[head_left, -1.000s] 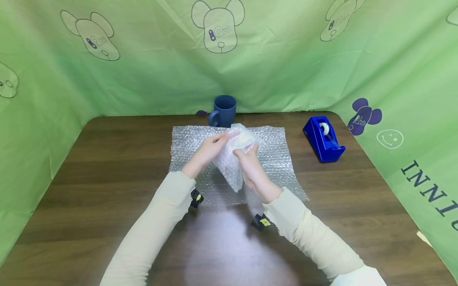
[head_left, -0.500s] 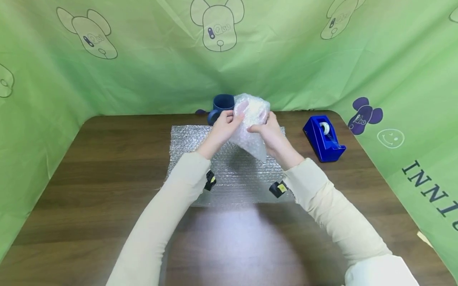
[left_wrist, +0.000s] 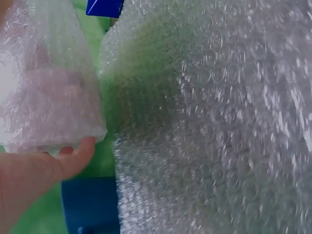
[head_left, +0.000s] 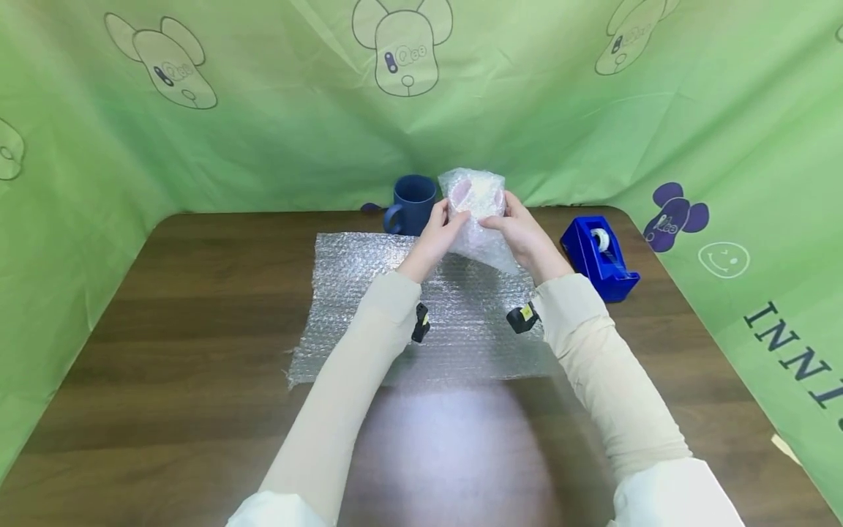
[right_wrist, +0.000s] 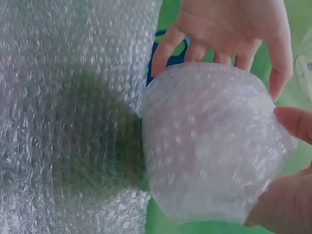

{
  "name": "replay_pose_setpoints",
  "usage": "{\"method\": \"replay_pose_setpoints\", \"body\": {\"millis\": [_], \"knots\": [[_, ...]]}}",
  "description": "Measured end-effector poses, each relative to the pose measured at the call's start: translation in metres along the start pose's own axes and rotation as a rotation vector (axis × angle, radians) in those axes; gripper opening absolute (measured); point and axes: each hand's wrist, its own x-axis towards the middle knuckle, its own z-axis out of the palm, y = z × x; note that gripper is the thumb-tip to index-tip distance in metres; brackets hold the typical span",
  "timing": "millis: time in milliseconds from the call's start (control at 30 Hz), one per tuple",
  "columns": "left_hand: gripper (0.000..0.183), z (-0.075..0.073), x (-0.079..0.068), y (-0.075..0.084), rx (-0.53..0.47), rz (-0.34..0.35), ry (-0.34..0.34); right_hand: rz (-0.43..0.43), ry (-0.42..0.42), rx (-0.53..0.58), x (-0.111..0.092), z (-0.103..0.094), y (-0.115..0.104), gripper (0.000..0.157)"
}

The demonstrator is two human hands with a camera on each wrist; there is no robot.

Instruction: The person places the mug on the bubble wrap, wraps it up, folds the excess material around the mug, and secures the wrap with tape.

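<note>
Between my two hands is a bubble-wrapped bundle [head_left: 479, 238], with something pinkish showing faintly through the clear layers. My left hand [head_left: 435, 238] grips its left side, thumb toward me. On the opposite side my right hand [head_left: 529, 236] holds it, also with the thumb on the near face. The right wrist view shows the bundle's rounded side, with left fingers [right_wrist: 165, 48] along its edge. It is held above the far edge of a flat bubble wrap sheet [head_left: 356, 307]. Just left of the bundle stands a blue mug [head_left: 413, 208], handle toward the left.
A blue tape dispenser [head_left: 596, 256] with a roll of tape stands near the table's back right corner. Green printed cloth [head_left: 276, 132] hangs behind and along both sides of the brown wooden table [head_left: 178, 307].
Both hands have carried the bundle away from me and to the right, from over the middle of the sheet to beside the mug. The mug and tape dispenser stay put.
</note>
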Motion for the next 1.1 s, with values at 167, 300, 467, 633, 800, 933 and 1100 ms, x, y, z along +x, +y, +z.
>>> {"method": "replay_pose_setpoints", "body": {"millis": [167,300,467,633,800,933,1100], "knots": [[0.072,0.002,0.006,-0.003,0.033,-0.026,0.009,0.012,-0.013,0.004,0.009,-0.006,0.007,0.076],[0.07,0.003,0.013,-0.006,0.074,-0.063,0.018,0.016,0.018,-0.006,0.017,-0.009,0.013,0.077],[0.068,0.006,0.02,-0.01,0.003,-0.058,-0.015,0.007,0.08,-0.071,0.024,-0.011,0.016,0.075],[0.069,0.012,0.025,-0.013,-0.012,-0.042,0.004,0.016,0.114,-0.068,0.029,-0.012,0.017,0.073],[0.059,0.017,0.03,-0.016,-0.03,-0.092,0.061,0.02,0.132,-0.046,0.035,-0.011,0.024,0.071],[0.053,0.018,0.034,-0.019,-0.045,-0.111,0.063,0.005,0.152,-0.028,0.036,-0.01,0.028,0.071],[0.056,0.015,0.036,-0.02,-0.018,-0.078,0.02,-0.011,0.174,-0.021,0.04,-0.01,0.028,0.068]]}}
